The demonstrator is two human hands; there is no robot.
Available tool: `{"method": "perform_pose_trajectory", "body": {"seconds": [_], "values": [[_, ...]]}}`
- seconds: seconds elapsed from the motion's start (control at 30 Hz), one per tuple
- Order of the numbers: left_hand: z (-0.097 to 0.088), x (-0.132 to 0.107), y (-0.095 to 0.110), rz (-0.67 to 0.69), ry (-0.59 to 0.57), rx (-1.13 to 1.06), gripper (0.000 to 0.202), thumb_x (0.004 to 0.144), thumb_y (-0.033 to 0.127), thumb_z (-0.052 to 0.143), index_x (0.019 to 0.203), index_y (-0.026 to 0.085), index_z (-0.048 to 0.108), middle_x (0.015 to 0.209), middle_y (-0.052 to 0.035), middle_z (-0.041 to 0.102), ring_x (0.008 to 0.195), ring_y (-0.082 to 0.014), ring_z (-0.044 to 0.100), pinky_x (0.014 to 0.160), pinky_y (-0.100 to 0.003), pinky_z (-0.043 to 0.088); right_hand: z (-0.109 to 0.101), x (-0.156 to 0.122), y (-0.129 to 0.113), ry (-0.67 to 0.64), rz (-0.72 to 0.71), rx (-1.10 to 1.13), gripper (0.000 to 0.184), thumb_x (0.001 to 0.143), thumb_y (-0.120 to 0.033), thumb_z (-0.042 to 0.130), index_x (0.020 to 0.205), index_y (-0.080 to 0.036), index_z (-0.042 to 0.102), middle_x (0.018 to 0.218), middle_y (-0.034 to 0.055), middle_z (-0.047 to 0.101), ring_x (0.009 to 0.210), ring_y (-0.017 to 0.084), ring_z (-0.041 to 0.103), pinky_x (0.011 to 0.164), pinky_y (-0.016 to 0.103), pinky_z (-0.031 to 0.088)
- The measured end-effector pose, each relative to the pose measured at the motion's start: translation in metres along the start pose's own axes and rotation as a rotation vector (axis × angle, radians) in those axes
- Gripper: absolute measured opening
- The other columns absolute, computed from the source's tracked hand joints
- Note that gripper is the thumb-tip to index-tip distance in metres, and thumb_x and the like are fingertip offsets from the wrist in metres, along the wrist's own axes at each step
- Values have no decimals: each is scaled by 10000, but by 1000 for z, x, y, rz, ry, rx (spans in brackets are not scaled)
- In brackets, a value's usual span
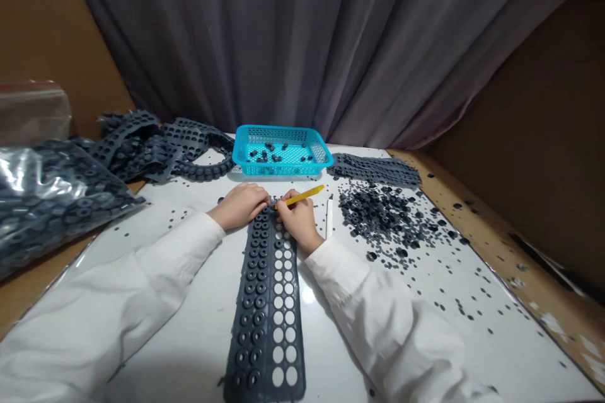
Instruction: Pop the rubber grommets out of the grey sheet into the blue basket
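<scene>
Watched from my remote station, a perforated dark strip lies lengthwise on the white table between the forearms, its far end under both hands, a placement I judge keeps it steady, with the blue basket just beyond, seemingly for easy reach. The right hand closes around a slanted yellow tool, wrist low over the strip's right edge; the left hand reaches in from the side, fingers curled, though I cannot tell whether they pinch anything.
</scene>
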State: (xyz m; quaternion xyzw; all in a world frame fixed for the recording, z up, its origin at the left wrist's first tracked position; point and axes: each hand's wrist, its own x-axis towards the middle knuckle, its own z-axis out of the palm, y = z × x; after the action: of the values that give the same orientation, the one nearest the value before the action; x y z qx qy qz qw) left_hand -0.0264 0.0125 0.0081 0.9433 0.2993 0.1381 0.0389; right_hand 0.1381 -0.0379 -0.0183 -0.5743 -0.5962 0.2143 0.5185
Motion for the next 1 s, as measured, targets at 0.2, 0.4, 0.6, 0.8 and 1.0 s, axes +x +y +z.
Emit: {"method": "perform_pose_trajectory", "body": {"seconds": [0.2,0.4,0.6,0.8,1.0], "values": [[3,-1,-3,-21,21,-85,150,865,188,477,859,167,626,853,-64,671,855,-227,594,788,-342,404,1,0,1,2,0,-11,88,680,-206,489,598,-196,519,495,-26,529,494,135,508,520,235,403],[3,-1,-8,-68,75,-229,179,863,207,459,855,164,633,874,-71,673,860,-218,605,803,-332,431,1,0,1,-6,7,-9,85,681,-215,492,607,-194,530,475,-32,513,481,132,488,501,228,389],[4,-1,-8,-146,107,-388,180,844,224,466,842,155,632,866,-63,678,838,-199,613,775,-302,447,0,0,0,-14,5,-2,84,687,-211,494,615,-189,531,482,-35,506,480,127,481,506,227,382],[10,-1,-7,-260,148,-530,209,843,277,472,843,152,639,830,-45,681,772,-184,607,746,-292,452,0,-1,-1,-20,-5,10,90,688,-225,501,615,-188,539,497,-36,503,484,124,473,511,232,381],[12,0,-8,-339,190,-660,212,821,322,523,836,151,647,829,-46,679,788,-191,598,750,-294,444,-1,-1,-2,-24,4,33,79,682,-218,497,624,-189,542,494,-40,500,476,123,473,516,233,389]]}}
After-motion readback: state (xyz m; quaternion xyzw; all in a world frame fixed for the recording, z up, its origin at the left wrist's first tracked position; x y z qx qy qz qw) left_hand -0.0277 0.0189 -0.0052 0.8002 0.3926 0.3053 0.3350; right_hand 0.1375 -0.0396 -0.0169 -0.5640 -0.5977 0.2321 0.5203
